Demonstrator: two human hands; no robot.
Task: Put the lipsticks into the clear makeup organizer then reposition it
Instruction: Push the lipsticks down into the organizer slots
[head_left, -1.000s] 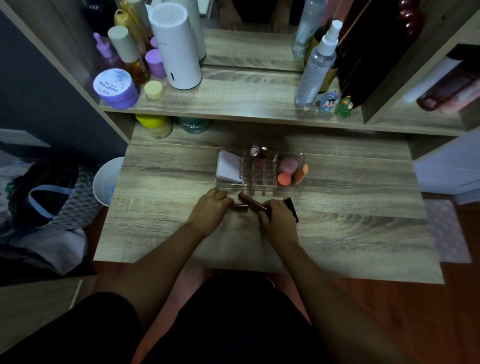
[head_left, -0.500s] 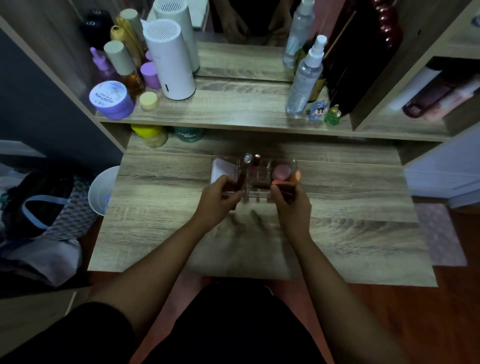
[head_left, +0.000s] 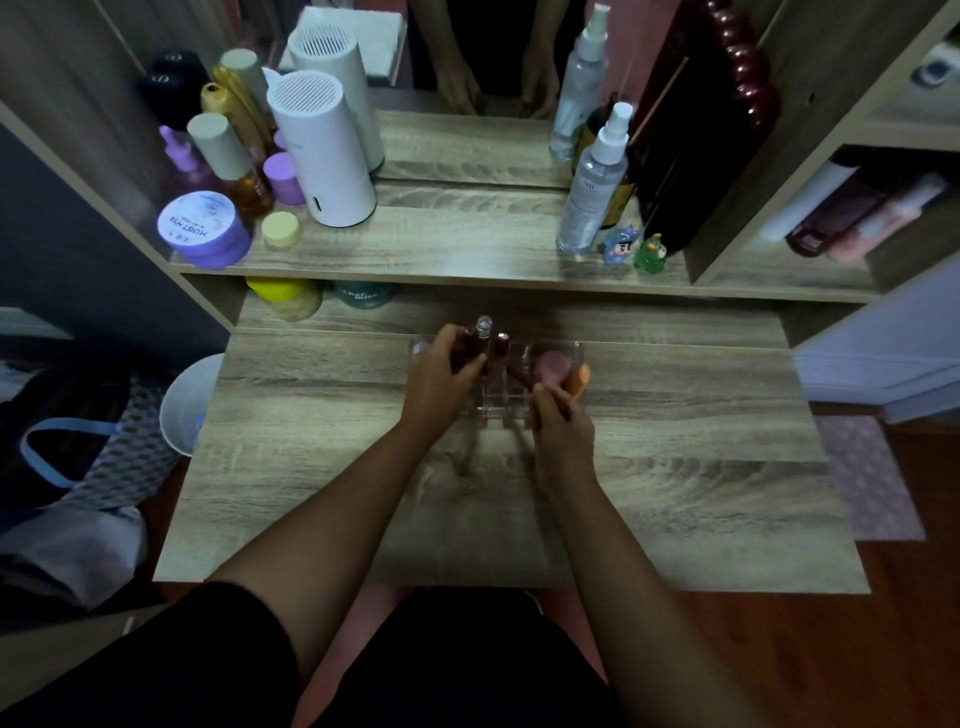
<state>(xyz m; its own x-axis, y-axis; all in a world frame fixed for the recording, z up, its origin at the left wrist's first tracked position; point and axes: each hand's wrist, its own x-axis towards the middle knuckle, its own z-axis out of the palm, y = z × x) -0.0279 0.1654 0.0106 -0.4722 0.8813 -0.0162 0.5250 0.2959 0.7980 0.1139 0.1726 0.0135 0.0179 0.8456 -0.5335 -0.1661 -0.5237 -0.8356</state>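
Lipsticks: left hand (head_left: 439, 374) pinches a dark red lipstick (head_left: 464, 347) upright at the back slots of the clear makeup organizer (head_left: 501, 408), fingers closed round the tube. Right hand (head_left: 561, 423) grips a second lipstick (head_left: 522, 375), tilted, its tip angled away from the hand into the organizer's middle slots. Organizer sits on the wooden table (head_left: 675, 467), just ahead of both hands, between them. Two tubes already upright in it, a clear-capped tube (head_left: 484, 326) and a red-capped tube (head_left: 502, 343), just right of the left hand's fingertips. Pink sponge (head_left: 551, 366) and orange sponge (head_left: 582, 375) in the compartment just beyond the right hand. Hands near each other, not touching. Shelf (head_left: 467, 244) with bottles well beyond both.
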